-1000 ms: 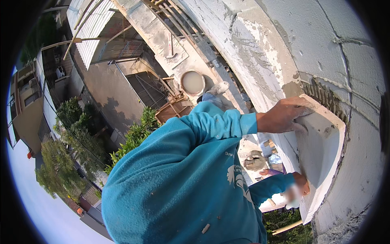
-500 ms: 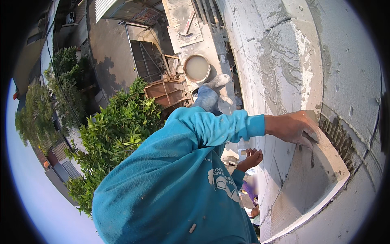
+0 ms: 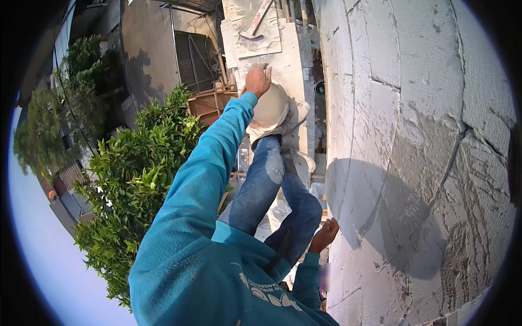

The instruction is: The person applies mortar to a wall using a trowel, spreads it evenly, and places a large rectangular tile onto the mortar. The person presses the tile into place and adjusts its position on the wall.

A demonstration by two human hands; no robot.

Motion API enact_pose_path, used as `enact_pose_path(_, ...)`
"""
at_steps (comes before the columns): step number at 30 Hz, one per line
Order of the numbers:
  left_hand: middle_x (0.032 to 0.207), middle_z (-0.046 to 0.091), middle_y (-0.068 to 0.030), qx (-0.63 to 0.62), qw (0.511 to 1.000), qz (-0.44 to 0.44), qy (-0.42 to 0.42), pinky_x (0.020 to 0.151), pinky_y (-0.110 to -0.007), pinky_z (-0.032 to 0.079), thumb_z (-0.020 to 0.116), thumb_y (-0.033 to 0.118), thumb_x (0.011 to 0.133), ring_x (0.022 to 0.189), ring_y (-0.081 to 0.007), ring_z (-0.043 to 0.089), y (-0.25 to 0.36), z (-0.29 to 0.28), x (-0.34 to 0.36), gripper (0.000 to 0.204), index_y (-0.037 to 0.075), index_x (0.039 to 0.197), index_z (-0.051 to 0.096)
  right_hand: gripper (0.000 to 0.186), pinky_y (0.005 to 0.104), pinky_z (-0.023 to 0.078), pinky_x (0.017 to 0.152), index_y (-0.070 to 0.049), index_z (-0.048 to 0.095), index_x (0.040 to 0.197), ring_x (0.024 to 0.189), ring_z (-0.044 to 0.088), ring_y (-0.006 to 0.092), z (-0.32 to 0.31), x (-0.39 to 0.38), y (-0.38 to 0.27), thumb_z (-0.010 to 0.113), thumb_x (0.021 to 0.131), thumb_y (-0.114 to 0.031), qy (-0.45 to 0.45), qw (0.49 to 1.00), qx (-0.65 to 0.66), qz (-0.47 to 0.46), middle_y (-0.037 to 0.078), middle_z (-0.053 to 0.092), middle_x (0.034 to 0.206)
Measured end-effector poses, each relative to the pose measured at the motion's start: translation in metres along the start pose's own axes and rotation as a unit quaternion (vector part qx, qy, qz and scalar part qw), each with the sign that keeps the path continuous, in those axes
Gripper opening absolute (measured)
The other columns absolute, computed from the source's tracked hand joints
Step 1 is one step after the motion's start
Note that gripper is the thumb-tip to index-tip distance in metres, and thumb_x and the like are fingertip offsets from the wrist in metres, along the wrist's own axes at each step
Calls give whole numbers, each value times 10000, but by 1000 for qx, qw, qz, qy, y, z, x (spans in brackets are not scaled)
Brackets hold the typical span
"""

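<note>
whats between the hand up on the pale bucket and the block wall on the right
In the head view, a mortar-spattered plank platform and a dark gap lie between the left hand on the bucket and the block wall.

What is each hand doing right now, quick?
Left hand: resting on the rim of the white bucket; grip cannot be told.
Right hand: open, empty, beside the block wall.

We have only 1 view, worn on the head, looking steeply down along our body beside the block wall, ground and bushes far below.

Block wall right, bush left, bucket between.
</note>
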State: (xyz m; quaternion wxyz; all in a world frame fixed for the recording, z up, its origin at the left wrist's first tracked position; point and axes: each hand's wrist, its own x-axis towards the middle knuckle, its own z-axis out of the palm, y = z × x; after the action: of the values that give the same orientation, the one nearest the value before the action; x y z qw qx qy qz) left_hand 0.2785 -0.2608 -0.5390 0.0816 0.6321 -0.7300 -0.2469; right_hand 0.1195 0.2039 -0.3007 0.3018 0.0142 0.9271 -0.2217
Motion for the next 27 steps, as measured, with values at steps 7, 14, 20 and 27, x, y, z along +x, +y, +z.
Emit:
enact_pose_path(7,1258,506,-273,126,988,0,-85,943,-462,455,540,295,908,1114,-420,539,-124,89,135,411,-17,1174,568,195,354,455,925,17,551,1115,1037,590,237,37,61,-8,502,953,-81,49,991,-57,-107,140,617,1073)
enact_pose_path(14,1252,531,-235,204,972,52,-103,911,-478,474,493,280,910,1085,-412,571,-183,161,226,356,15,1138,560,244,332,482,816,41,533,1118,841,595,196,69,85,-2,485,954,-134,40,977,-117,-176,109,613,889)
enact_pose_path(20,919,667,-197,259,956,127,-44,781,-468,509,583,246,881,888,-390,642,-186,161,233,233,25,943,623,254,302,491,770,45,518,1148,810,585,180,75,90,6,494,960,-124,3,979,-100,-180,102,610,871)
enact_pose_path(27,666,676,-106,-26,994,-45,-100,548,-302,493,695,276,853,546,-159,625,-75,59,180,299,31,1022,720,212,387,481,846,13,574,1009,876,614,236,78,71,-20,539,940,-184,3,997,44,-60,126,612,921)
